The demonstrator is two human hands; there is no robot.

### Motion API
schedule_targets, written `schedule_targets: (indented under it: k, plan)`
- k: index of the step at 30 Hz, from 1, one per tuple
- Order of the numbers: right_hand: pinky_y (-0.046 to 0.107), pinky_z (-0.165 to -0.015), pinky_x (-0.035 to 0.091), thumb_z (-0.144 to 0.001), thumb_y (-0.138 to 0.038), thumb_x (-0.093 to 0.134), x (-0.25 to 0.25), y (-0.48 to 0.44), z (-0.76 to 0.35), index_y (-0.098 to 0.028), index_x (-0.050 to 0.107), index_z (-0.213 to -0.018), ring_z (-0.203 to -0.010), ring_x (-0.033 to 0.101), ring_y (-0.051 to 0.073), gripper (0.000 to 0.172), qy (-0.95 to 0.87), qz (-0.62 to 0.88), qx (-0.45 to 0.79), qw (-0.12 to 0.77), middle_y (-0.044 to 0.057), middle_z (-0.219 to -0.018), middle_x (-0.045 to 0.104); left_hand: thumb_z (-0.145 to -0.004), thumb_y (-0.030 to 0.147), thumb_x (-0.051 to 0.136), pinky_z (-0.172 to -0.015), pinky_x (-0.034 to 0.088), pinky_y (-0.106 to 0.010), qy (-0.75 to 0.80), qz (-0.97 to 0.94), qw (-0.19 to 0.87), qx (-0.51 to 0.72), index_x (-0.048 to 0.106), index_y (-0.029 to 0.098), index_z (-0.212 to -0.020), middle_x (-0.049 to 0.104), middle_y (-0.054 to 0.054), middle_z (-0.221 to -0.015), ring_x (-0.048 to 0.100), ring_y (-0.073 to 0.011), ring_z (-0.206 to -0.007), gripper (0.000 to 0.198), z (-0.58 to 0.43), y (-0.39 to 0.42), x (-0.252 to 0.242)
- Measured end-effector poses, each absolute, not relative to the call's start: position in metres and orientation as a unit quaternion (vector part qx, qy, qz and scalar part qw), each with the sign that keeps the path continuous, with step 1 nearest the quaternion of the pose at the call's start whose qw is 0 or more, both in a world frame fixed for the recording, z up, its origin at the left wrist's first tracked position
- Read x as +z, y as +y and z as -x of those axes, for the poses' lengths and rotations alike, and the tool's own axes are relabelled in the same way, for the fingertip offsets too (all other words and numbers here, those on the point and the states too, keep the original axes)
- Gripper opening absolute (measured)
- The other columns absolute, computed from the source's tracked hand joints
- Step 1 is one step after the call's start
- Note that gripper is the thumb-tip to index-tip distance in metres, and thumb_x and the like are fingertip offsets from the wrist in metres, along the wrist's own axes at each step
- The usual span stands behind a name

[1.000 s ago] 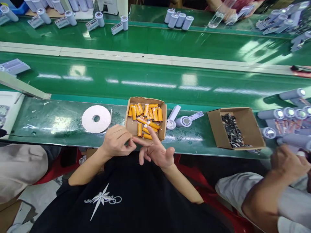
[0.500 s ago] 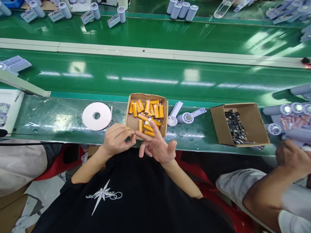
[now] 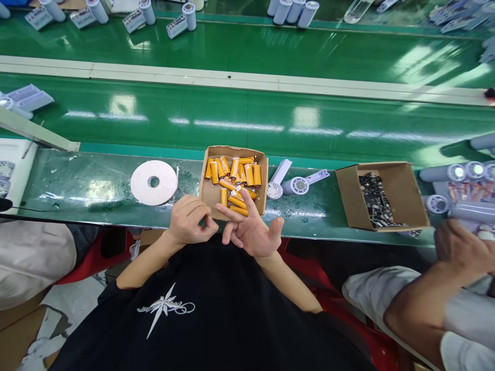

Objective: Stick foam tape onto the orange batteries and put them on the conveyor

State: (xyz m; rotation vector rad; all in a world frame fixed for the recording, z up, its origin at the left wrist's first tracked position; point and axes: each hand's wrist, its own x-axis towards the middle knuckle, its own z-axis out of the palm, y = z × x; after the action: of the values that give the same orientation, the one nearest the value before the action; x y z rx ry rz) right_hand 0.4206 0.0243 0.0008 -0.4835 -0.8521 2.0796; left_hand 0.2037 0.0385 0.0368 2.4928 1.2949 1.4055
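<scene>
My left hand (image 3: 190,219) is curled in a pinch at the bench's near edge, with its fingertips pressed together on something too small to make out. Just to its right, my right hand (image 3: 251,229) lies palm up with its fingers spread and holds nothing; its fingers reach over the front edge of a small cardboard box (image 3: 212,193). That box holds several orange cylindrical cells (image 3: 234,178). A white roll of tape (image 3: 153,182) lies flat on the bench, left of the box.
A pale fan part (image 3: 296,185) lies right of the box. A second cardboard box (image 3: 402,198) holds dark small parts. Another person's arm (image 3: 444,304) works at the lower right among grey cylinders (image 3: 456,175). Green conveyor belts (image 3: 247,123) run behind.
My left hand's fingertips have drawn away from my right hand's fingers and closed tighter. My right hand has opened a little and turned further palm up.
</scene>
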Motion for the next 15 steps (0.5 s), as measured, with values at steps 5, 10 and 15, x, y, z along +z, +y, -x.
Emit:
schedule_targets:
  k: [5,10,15]
  plan:
    - [0.024,-0.043,0.031,-0.077,-0.113,0.037,0.0003,0.0242,-0.4195,-0.045,0.009,-0.181,-0.070,0.076,0.022,0.127,-0.335,0.221,0.826,0.395,0.021,-0.161,0.067,-0.085,0.006,0.049,-0.063,0.041,-0.036,0.416,-0.782,0.088,0.455,0.040,0.027,-0.080,0.052,0.001,-0.067,0.047,-0.0189,-0.062,0.023,-0.2005,0.0367,0.0386]
    - [0.024,-0.042,0.034,-0.090,-0.104,0.036,-0.0031,0.0231,-0.4167,-0.045,0.010,-0.181,-0.078,0.081,0.023,0.111,-0.372,0.166,0.803,0.435,0.018,-0.162,0.066,-0.101,0.011,0.057,-0.072,0.052,-0.034,0.414,-0.787,0.050,0.455,0.055,0.024,-0.093,0.071,-0.002,-0.083,0.064,-0.0184,-0.075,0.015,-0.2012,0.0380,0.0369]
    - [0.024,-0.044,0.036,-0.095,-0.099,0.035,-0.0051,0.0209,-0.4136,-0.045,0.015,-0.180,-0.089,0.082,0.024,0.103,-0.427,0.147,0.768,0.454,0.018,-0.169,0.060,-0.097,0.011,0.075,-0.080,0.059,-0.034,0.415,-0.781,-0.023,0.465,0.069,0.022,-0.108,0.082,-0.005,-0.100,0.075,-0.0192,-0.087,0.017,-0.2040,0.0362,0.0343]
